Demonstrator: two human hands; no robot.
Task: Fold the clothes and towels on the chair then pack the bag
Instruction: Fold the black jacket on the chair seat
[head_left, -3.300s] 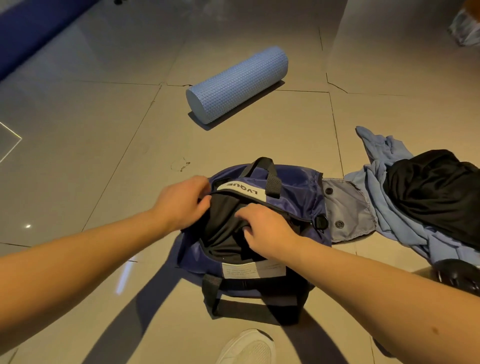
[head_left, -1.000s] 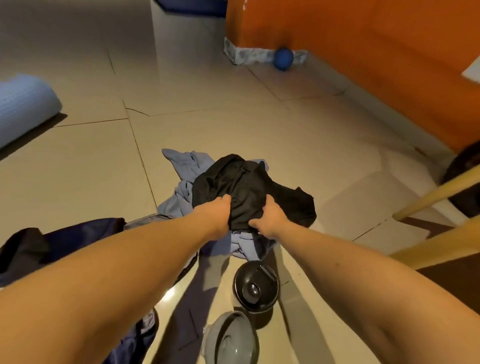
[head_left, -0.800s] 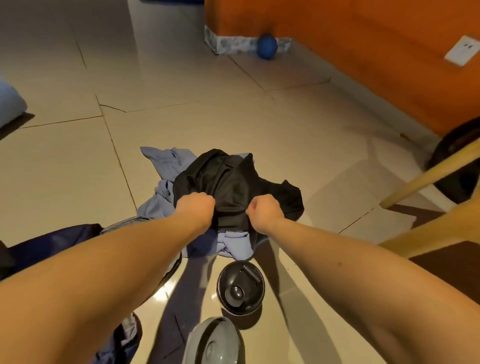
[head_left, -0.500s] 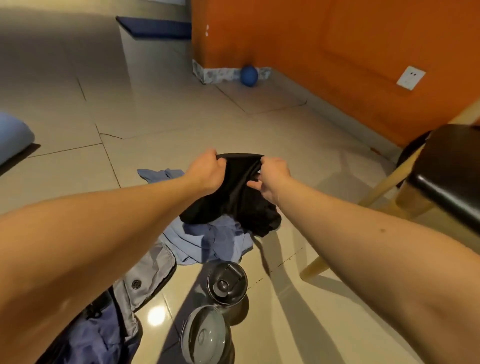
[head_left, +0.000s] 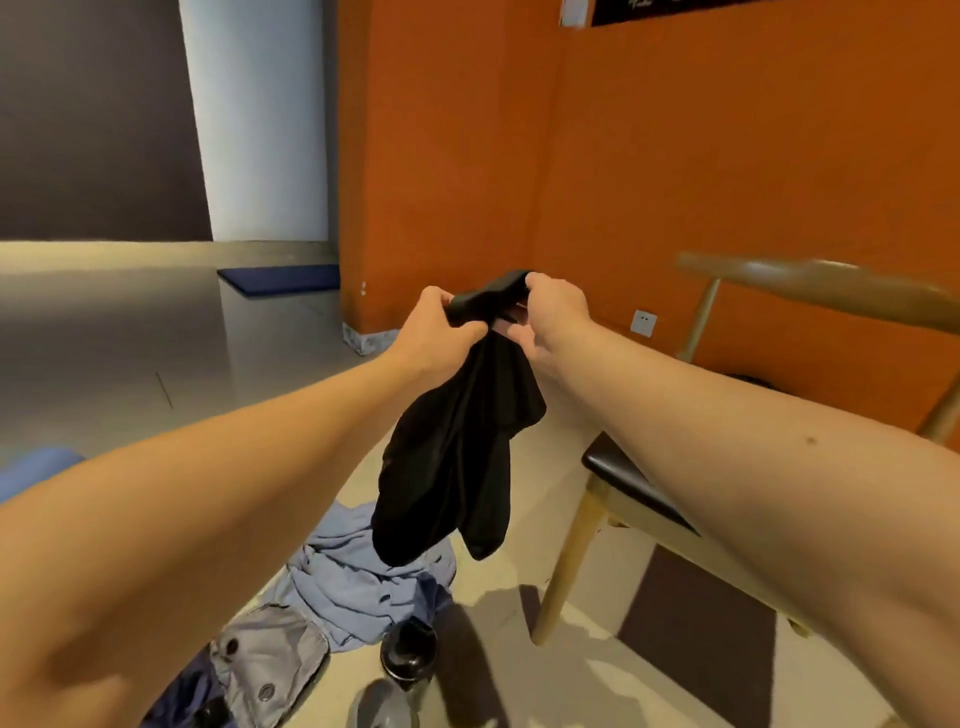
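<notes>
A black garment (head_left: 457, 467) hangs in the air in front of me, held up by its top edge. My left hand (head_left: 436, 332) grips that edge on the left and my right hand (head_left: 550, 322) grips it on the right, close together. Below it a light blue garment (head_left: 358, 582) lies crumpled on the floor. The navy bag (head_left: 260, 670) with its grey flap sits at the bottom left, partly behind my left arm. The wooden chair (head_left: 628, 478) with a dark seat stands at the right.
A black bottle lid (head_left: 408, 649) and a grey bottle (head_left: 382, 706) stand on the floor by the bag. A blue foam roller (head_left: 31, 467) lies at the left. An orange wall (head_left: 675, 156) is ahead, a blue mat (head_left: 280, 278) beyond.
Both hands left the bag, took hold of the black garment on the floor pile and lifted it up to chest height; the view has tilted upward.
</notes>
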